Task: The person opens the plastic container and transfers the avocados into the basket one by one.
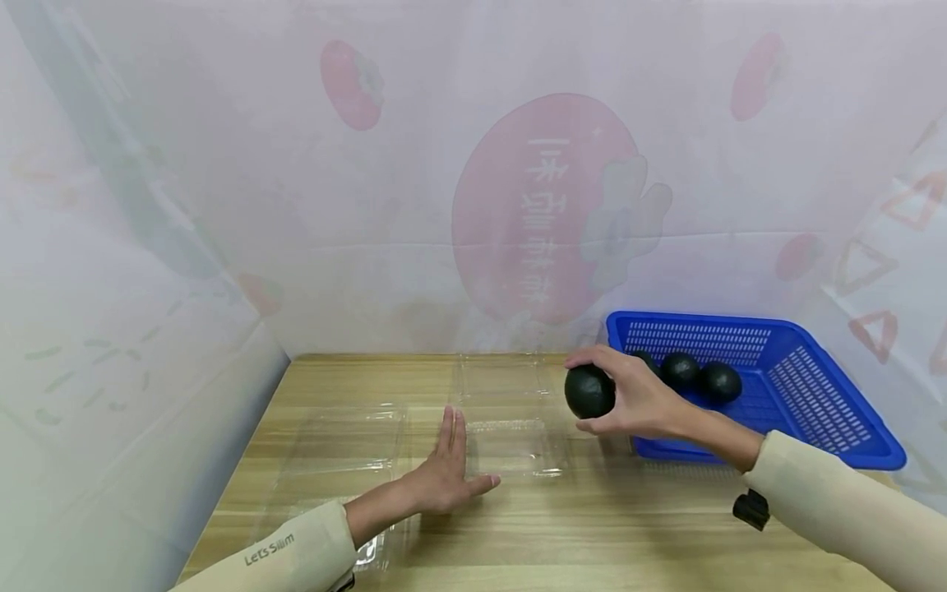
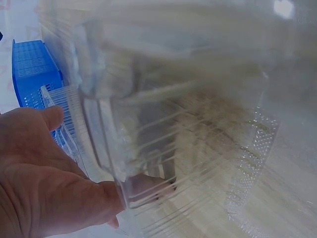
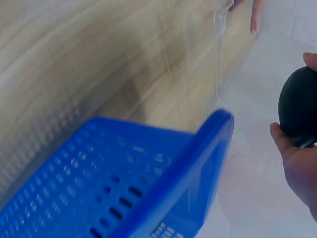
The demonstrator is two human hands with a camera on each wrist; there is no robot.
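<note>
My right hand (image 1: 629,393) holds a dark green avocado (image 1: 589,391) between thumb and fingers, raised left of the blue basket. In the right wrist view the same avocado (image 3: 298,106) sits at the right edge, partly out of frame. My left hand (image 1: 442,478) has its fingers straight and thumb spread, by the left side of an open clear plastic box (image 1: 510,450). Whether it touches the box is hard to tell. The left wrist view shows the left hand (image 2: 54,183) beside clear ribbed plastic (image 2: 163,198), which blurs much of that picture.
A blue perforated basket (image 1: 814,341) stands at the right, with several avocados (image 1: 719,382) inside, one partly hidden by my right hand. More clear plastic boxes (image 1: 344,440) lie on the wooden table (image 1: 592,526) at the left. A printed cloth (image 1: 414,279) hangs behind.
</note>
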